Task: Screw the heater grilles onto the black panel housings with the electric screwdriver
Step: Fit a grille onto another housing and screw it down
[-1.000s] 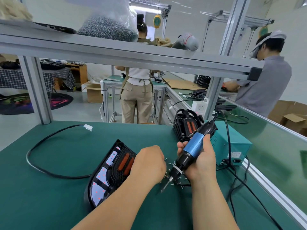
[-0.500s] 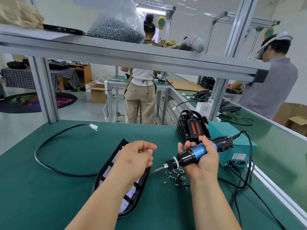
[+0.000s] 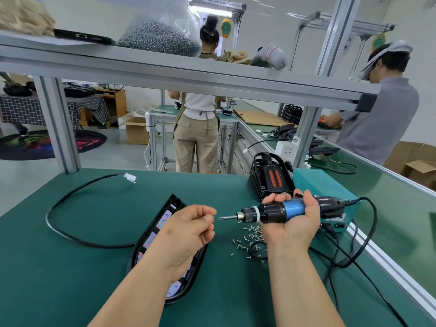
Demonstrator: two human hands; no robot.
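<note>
Left hand is pinching a screw just beside the driver tip; right hand is gripping the driver; lining them up squarely probably matters.

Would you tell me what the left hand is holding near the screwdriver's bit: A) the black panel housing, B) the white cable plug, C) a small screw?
C: the left hand pinches a small screw, just short of the bit of the electric screwdriver that the right hand holds.

No legible text or labels.
</note>
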